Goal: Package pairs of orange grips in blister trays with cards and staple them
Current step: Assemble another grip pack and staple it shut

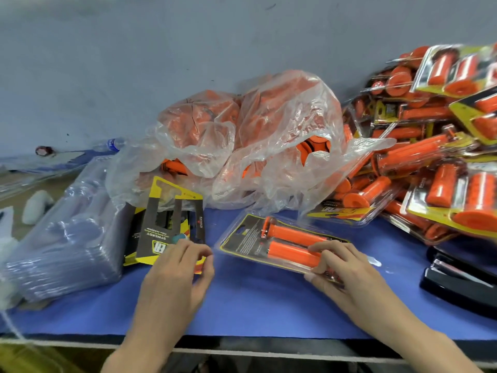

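A clear plastic blister tray (269,246) lies slantwise on the blue-covered table (255,305), near the middle. It has a yellow-edged black card inside and two orange ribbed rubber grips (293,244) lying side by side. The right hand (341,267) grasps the tray's near right end: its fingers curl over the end of the nearer grip and its thumb sits at the tray's edge. That end of the pack is hidden under the hand.

Just left of the tray is a loose stack of yellow-and-black printed cards (166,232). The left hand (183,270) has its fingers bent at the stack's near right corner and seems to pinch the top card there, though the contact is hard to make out.

Further left lies a stack of empty clear trays (67,238), their outlines blurred. On the far side, crumpled clear plastic bags (269,135) half hide more orange grips. A heap of finished packs (430,146) fills the right and is cut off by the frame. Near it sits a black stapler (457,278), also partly out of view.
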### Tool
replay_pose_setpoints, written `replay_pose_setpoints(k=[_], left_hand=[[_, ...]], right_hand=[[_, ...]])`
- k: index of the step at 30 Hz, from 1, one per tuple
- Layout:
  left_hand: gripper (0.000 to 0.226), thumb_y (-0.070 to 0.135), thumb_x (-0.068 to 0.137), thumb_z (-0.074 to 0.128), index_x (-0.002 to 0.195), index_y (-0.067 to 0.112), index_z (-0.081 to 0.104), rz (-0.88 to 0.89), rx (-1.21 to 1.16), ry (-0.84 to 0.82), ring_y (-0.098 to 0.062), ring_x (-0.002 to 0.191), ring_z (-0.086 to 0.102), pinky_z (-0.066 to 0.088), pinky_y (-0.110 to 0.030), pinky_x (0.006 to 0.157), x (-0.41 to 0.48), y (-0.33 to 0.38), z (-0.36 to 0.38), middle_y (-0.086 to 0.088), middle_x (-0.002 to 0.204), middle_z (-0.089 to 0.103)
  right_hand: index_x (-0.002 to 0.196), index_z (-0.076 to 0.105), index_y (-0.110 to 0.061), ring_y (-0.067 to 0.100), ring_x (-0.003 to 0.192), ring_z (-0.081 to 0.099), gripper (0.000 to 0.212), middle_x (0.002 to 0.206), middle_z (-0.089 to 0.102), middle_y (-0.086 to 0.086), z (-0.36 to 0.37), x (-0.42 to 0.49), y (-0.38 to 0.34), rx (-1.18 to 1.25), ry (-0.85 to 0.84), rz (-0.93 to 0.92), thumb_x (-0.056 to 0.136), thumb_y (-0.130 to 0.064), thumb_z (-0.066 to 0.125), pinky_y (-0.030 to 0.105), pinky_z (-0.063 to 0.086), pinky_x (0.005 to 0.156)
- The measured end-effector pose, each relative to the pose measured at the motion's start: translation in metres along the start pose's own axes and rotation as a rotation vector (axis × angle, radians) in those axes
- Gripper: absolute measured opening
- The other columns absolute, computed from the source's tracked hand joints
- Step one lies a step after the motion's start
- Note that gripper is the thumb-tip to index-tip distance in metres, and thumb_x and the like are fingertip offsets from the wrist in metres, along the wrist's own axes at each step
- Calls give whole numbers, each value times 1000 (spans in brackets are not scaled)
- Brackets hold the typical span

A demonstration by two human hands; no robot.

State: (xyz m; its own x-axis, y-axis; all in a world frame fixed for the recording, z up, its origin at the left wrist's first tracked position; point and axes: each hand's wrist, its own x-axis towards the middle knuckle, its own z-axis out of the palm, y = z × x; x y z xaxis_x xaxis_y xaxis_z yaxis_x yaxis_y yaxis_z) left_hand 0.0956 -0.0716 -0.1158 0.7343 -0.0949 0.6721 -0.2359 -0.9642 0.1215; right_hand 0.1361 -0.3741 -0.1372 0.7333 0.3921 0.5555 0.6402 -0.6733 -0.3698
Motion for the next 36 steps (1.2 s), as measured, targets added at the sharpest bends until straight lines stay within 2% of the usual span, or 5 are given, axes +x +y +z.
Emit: replay_pose_setpoints(k=[7, 22, 27, 32, 36], left_hand=[[25, 19, 81, 75, 82, 3, 57, -574, 276, -191, -41, 81, 53, 46, -49, 66, -30, -35, -21, -20, 88, 56], [53, 39, 92, 59, 124, 6, 33, -451, 426, -627, -32, 108, 63, 45, -34, 76, 82, -48, -62, -14, 120, 64], [24, 36, 93, 60, 96, 13, 60, -702, -77, -651, -24, 59, 71, 51, -25, 52, 94, -73, -107, -9, 71, 74], [35, 36, 98, 55, 111, 5, 65, -917, -810, -17, -16, 49, 64, 50, -23, 43, 83, -68, -110, -16, 75, 72], [59, 59, 82, 57, 109, 9, 72, -984, -1465, -412, -27, 63, 64, 55, -33, 51, 68, 1, -70, -19, 85, 66]], right_hand=[[71, 49, -23, 7, 109, 53, 34, 116, 63, -16, 9, 4, -6, 14, 65, 16, 85, -51, 58, 31, 48, 82], [72, 59, -23, 19, 111, 61, 23, 120, 65, -15, 6, 8, -10, -76, 21, -16, 82, -38, 75, 41, 53, 86], [75, 58, -28, 15, 114, 60, 24, 121, 64, -17, 5, 7, -8, -38, -6, -35, 74, -24, 81, 37, 52, 90], [82, 59, -32, 13, 117, 56, 9, 127, 60, -18, 5, 8, -3, -66, -17, -127, 86, -36, 67, 33, 47, 95], [86, 64, -33, 16, 114, 57, 8, 128, 60, -16, 5, 6, -1, -133, -18, -150, 89, -40, 63, 31, 47, 92]])
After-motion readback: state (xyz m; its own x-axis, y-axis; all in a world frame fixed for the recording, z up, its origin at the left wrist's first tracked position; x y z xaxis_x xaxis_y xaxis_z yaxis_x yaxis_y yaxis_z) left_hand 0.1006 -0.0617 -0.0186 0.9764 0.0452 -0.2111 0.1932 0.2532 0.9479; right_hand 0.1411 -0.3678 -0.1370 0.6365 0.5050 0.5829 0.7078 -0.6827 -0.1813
